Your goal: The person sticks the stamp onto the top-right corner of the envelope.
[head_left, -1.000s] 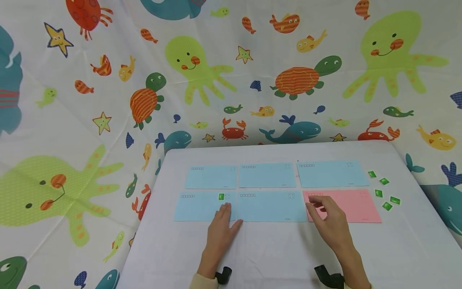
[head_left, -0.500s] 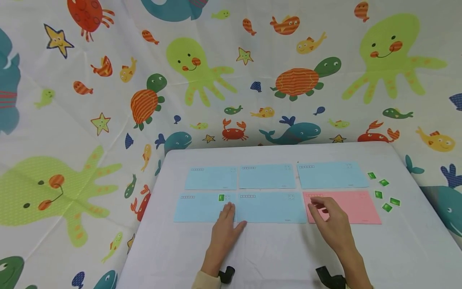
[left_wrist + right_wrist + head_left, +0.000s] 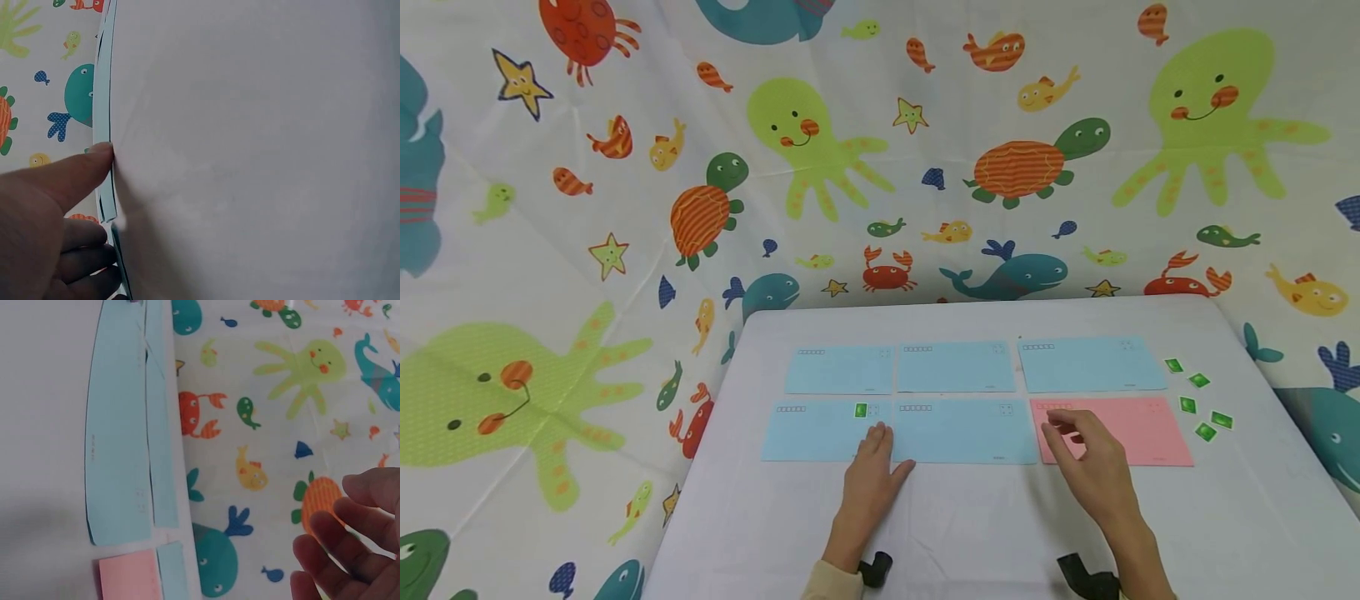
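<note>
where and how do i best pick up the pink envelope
Probably best pinched from above and below at its near edge, towards the right corner, coming from the person's side. The pink envelope lies flat, that edge faces white cloth, and blue envelopes lie close along its left and far sides.

A pale beige sleeve [image 3: 833, 581] shows at the near edge, ending short of the bare left hand [image 3: 868, 479]. A black left wrist fitting [image 3: 876, 570] — small, elbow-shaped — sits right of the sleeve; the larger-looking black right wrist fitting [image 3: 1088, 577] is bent, with a blunt end.
</note>
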The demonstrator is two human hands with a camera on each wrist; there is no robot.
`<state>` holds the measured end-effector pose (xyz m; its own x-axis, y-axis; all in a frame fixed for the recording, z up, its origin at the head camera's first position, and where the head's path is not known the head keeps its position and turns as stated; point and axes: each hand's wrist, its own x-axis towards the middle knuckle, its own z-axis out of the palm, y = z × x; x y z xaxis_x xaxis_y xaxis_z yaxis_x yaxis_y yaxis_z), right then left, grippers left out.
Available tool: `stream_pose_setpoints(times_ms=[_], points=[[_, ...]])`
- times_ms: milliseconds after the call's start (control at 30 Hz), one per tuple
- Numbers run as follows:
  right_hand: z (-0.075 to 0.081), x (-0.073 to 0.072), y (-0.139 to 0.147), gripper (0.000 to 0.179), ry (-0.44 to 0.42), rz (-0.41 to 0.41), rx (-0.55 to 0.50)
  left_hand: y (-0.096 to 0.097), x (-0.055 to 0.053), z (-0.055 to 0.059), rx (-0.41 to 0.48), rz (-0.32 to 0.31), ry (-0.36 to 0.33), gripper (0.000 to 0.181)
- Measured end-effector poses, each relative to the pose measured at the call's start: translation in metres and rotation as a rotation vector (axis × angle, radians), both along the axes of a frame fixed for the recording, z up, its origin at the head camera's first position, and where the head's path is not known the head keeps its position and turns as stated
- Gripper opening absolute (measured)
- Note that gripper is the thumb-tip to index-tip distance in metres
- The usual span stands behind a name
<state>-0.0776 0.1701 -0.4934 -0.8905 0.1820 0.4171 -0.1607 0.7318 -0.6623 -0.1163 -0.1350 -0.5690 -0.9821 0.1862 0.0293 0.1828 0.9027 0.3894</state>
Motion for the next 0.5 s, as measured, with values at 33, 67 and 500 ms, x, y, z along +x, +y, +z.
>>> stream_pose_setpoints(times_ms=[33, 67, 500], points=[[-0.0001, 0.0001, 0.0002, 0.027, -0.003, -0.002, 0.002, 0.0, 0.0, 0.0003, -0.006, -0.004, -0.002, 0.068], [-0.0001, 0.0001, 0.0003, 0.027, -0.006, -0.004, 0.001, 0.0001, 0.0, 0.0007, -0.011, -0.007, -0.005, 0.067], [0.0002, 0.0018, 0.0024, 0.026, -0.025, -0.01, -0.004, 0.0047, -0.0026, 0.0045, 0.05, -0.03, -0.064, 0.064]])
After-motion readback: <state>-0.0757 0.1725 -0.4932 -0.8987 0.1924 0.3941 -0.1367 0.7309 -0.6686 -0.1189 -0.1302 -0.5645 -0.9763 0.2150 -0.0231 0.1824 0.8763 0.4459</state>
